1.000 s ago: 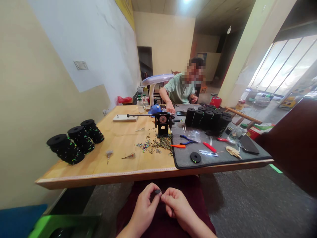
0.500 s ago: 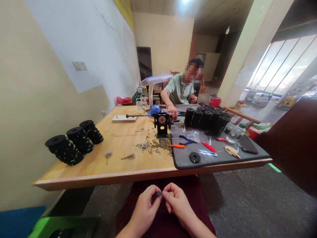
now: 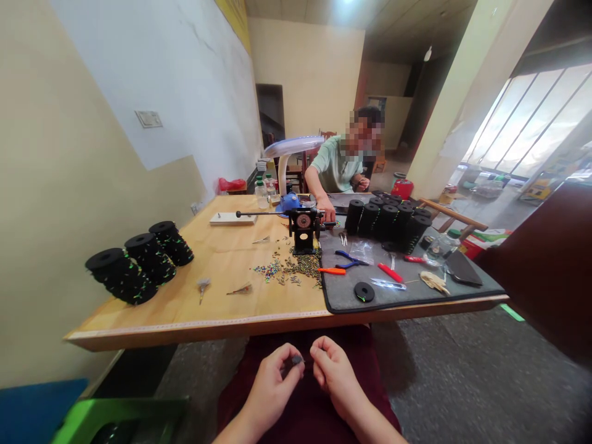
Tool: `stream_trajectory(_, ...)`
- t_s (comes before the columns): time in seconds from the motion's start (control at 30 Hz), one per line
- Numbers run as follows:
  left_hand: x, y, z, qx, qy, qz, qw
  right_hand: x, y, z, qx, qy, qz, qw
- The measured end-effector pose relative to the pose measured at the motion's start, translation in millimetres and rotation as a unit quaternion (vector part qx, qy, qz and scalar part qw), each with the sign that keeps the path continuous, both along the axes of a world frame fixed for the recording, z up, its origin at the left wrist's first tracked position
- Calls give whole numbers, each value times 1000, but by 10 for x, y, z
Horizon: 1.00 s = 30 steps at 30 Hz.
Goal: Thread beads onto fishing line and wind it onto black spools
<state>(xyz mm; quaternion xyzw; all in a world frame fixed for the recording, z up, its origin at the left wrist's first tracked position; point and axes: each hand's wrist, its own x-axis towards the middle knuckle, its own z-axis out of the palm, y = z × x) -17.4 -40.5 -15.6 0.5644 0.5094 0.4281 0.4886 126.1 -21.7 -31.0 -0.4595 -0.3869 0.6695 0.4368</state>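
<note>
Above my lap, my left hand pinches a small dark piece between thumb and forefinger. My right hand is a short way to its right, thumb and forefinger pressed together; whatever lies between them is too small to make out. Both hands are below the near edge of the wooden table. Beyond them on the tabletop lie a heap of small metallic parts, colourful beads and a black winding device.
Black spools stand at the left, more spools on the grey mat. Pliers, an orange-handled tool and a flat spool lie nearer. A person sits opposite, one hand by the winding device.
My right hand has moved slightly right and up, so a gap now separates my fingertips, which were together before. The dark piece stays in my left hand.
</note>
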Motion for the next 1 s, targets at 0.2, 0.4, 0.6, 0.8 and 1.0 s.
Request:
stream_trajectory(0.2,6,17,-61,-57,-61,-2,996,0,-7,21,-1,25,6,1000)
stream_trajectory(0.4,-3,32,-127,-39,-52,-2,998,7,-20,40,-1,17,26,1000)
stream_trajectory(0.6,-12,33,-119,-21,-22,6,1000,-3,-17,36,2,10,19,1000)
stream_trajectory(0.8,-7,46,-39,-1,21,33,999,-20,-23,34,11,-1,24,1000)
stream_trajectory(1.0,-10,35,38,-16,-7,26,999,-8,-25,81,-8,-20,72,997)
